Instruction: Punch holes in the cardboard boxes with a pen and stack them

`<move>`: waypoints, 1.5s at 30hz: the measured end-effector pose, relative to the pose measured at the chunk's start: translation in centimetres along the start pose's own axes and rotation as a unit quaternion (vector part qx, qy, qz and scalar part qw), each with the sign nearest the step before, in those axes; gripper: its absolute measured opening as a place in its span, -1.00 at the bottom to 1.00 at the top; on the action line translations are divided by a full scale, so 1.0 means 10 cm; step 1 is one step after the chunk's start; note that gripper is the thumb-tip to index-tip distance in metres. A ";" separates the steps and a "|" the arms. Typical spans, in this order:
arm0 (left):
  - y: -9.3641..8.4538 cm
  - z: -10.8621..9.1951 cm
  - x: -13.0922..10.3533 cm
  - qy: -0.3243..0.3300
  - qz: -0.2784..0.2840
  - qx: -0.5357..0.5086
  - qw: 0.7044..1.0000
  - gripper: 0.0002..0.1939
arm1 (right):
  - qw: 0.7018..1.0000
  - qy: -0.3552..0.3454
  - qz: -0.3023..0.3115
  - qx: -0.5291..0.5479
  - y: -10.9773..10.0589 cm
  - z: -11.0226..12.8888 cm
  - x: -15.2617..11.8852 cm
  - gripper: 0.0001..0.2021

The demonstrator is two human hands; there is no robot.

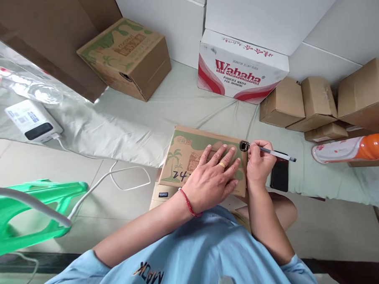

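A brown and green cardboard box (169,166) with palm trees printed on it sits in front of me. Handwritten black marks show near its lower edge. My left hand (211,178) lies flat on its top, fingers stretched out, with a gold ring and a red bracelet. At the box's right end, my right hand (258,162) pinches a pen (271,152) with a grey-white barrel. The pen's tip end is beside a small black-edged hole or patch (244,146) near the box corner; I cannot tell if it touches. A dark phone (279,173) lies just right of this hand.
A similar coconut box (129,56) stands back left and a white Wahaha carton (243,68) at the back. Several brown boxes (319,96) and an orange bottle (373,147) are on the right. Left are a white device (34,119) with a cable and a green stool (38,215).
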State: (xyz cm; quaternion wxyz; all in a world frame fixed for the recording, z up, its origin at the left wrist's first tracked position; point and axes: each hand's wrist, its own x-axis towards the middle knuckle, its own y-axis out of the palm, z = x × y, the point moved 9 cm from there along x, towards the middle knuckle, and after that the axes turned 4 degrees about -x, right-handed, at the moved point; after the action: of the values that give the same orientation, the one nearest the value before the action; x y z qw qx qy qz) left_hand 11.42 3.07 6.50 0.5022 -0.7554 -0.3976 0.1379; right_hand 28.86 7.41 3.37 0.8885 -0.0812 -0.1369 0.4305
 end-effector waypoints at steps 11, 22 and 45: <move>-0.02 -0.01 0.00 0.009 -0.014 -0.012 1.000 -0.48 | 0.990 -0.068 -0.017 -0.119 -0.06 0.19 -0.06 -0.58; -0.02 -0.01 0.00 0.009 -0.013 -0.027 1.000 -0.47 | 0.999 -0.049 0.011 -0.011 0.03 0.21 -0.12 -0.90; -0.01 -0.02 0.00 0.011 -0.002 0.013 1.000 -0.46 | 0.997 -0.072 0.016 -0.027 0.03 0.24 -0.11 -0.91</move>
State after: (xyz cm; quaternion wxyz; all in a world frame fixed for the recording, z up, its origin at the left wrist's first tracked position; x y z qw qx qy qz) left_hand 11.48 2.98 6.66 0.5162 -0.7495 -0.3923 0.1335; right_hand 27.24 6.85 5.34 0.8666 -0.0757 -0.2110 0.4458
